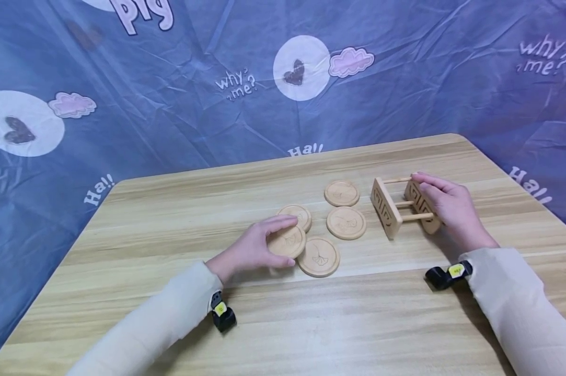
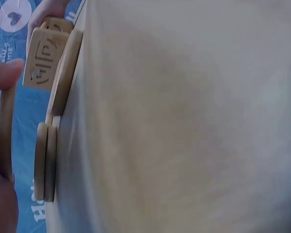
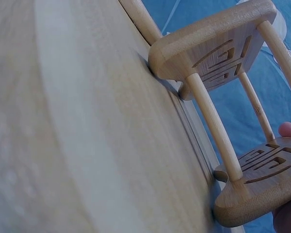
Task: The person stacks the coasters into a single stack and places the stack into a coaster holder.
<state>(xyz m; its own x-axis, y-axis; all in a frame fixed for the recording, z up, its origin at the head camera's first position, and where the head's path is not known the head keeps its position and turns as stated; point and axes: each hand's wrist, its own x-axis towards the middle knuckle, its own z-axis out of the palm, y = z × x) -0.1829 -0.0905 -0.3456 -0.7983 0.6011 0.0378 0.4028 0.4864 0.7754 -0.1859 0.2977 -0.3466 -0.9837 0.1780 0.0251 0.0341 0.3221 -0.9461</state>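
My left hand [image 1: 256, 245] pinches a round wooden coaster [image 1: 287, 242] between thumb and fingers. The left wrist view shows this coaster [image 2: 6, 131] edge-on, raised off the table. Close by lie a coaster engraved with a ginkgo leaf [image 1: 319, 258] and another coaster [image 1: 296, 213] partly hidden behind the held one. Two more coasters [image 1: 346, 223] lie between the hands. My right hand [image 1: 452, 209] grips the right side panel of a wooden coaster holder [image 1: 386, 209], which stands on the table. Rods join its two cut-out panels [image 3: 218, 53]; no coaster shows inside.
Everything stands on a light wood-grain table [image 1: 311, 324] with rounded corners. A blue printed cloth [image 1: 193, 104] hangs behind the far edge. Each wrist wears a small black camera [image 1: 223, 318] beside a pale sleeve [image 1: 156, 313].
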